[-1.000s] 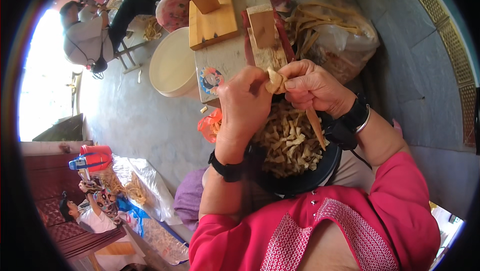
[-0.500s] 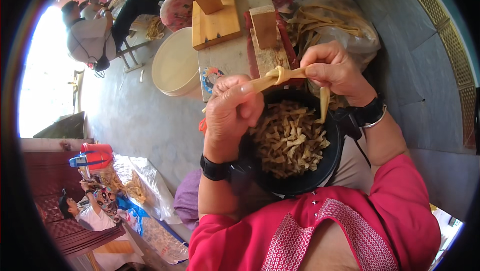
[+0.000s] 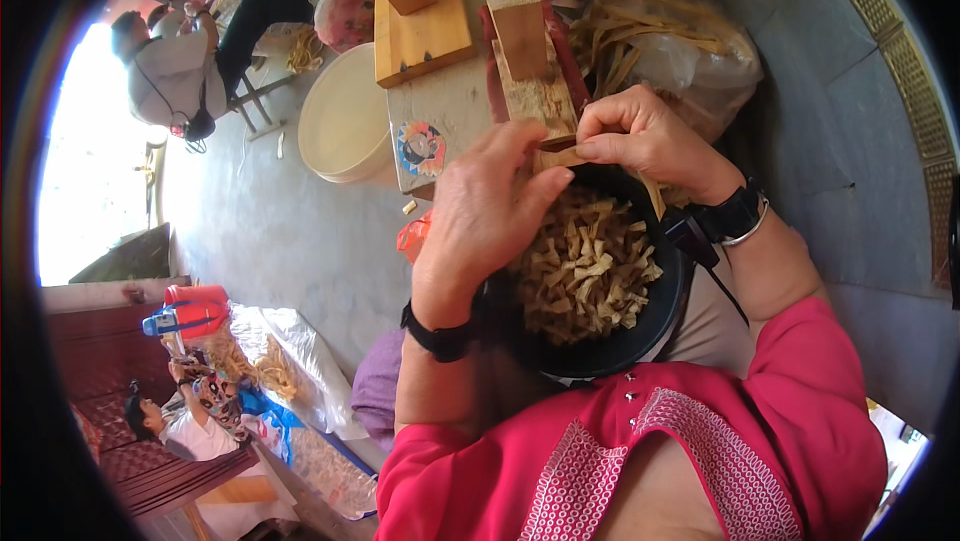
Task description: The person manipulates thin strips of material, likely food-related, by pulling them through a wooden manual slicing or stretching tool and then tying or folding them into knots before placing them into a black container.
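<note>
My right hand [image 3: 640,141] pinches a flat tan strip [image 3: 560,158] between thumb and fingers, and a loose tail of it hangs below that hand. My left hand [image 3: 480,206] is closed around the other end, its thumb below the strip and its fingers above; part of its grip is hidden behind the hand. No knot shows on the strip now. Right under both hands stands a black bowl [image 3: 672,291], filled with many small knotted tan pieces [image 3: 590,271].
Beyond the hands is a worn bench [image 3: 425,106] bearing a wooden block stand [image 3: 425,36] and an upright wood piece [image 3: 522,36]. A pale round tub [image 3: 345,121] stands left, a plastic bag of strips [image 3: 690,51] right. Other people [image 3: 170,71] sit at far left.
My left hand has moved right and its fingers have come up beside my right hand. The knot seen mid-strip is out of sight, and the visible stretch of strip is shorter.
</note>
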The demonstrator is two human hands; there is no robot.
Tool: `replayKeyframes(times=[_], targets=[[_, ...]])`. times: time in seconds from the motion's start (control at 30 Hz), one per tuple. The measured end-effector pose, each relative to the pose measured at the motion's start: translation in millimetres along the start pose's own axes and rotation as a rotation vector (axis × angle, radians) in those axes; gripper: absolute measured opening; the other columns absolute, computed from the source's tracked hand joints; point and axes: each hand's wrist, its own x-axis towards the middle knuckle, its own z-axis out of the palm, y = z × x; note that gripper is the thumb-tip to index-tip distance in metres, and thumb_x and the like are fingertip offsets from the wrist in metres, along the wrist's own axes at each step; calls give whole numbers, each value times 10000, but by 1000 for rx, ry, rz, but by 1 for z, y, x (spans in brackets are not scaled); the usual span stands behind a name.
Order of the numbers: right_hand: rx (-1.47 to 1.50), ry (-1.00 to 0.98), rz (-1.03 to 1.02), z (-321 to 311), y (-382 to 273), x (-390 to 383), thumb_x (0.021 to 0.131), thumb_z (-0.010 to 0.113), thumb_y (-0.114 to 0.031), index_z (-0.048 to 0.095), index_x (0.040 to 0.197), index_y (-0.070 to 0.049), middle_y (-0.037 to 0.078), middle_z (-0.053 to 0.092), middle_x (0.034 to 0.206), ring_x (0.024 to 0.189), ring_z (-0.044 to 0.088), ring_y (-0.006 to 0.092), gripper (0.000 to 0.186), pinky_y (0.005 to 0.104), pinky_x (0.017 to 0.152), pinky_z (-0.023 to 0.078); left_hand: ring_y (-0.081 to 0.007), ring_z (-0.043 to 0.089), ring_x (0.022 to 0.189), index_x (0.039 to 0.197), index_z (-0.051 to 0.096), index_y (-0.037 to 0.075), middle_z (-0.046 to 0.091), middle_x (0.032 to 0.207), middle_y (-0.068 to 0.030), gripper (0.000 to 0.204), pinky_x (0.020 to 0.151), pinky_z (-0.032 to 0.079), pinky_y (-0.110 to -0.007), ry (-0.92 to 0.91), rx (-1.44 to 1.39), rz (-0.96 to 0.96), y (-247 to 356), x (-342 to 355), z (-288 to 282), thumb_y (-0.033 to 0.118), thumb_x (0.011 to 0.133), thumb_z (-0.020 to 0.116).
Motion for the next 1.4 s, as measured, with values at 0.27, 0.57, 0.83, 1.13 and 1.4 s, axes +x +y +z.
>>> replayKeyframes(times=[0.27,0.57,0.83,1.13,1.4], targets=[[136,-62,-64,6,7,2,820,587,-65,585,1015,-10,-38,590,696,591,472,-1,203,159,513,367,-335,565,634,853,552,20,565,664,-150,150,588,438,-397,-238,-14,-38,-7,-3,4,167,834,573],[896,-247,47,-2,11,-7,865,452,-71,550,1043,54,-3,535,617,408,347,8,239,156,383,300,-29,403,522,899,565,31,455,638,41,219,458,325,-181,-409,-422,-294,-18,-6,-12,239,924,504],[930,-222,-319,1,19,4,856,560,-166,474,1199,63,121,622,956,800,626,169,421,267,686,517,-48,423,487,809,553,39,451,580,43,226,435,342,-208,-304,-492,-518,-6,4,13,234,910,502],[933,7,-189,4,6,3,938,465,-163,546,962,-42,13,509,698,583,472,101,148,264,570,433,-191,584,635,859,609,6,604,723,-97,186,618,474,-315,-629,-201,-42,-5,0,41,182,846,549],[672,-141,71,30,-3,-3,923,469,-237,534,828,-29,-7,434,532,409,421,86,238,222,414,360,-253,448,1188,1307,385,-39,478,1276,-142,516,1018,318,-369,-160,-1180,-119,-28,3,8,195,873,539]])
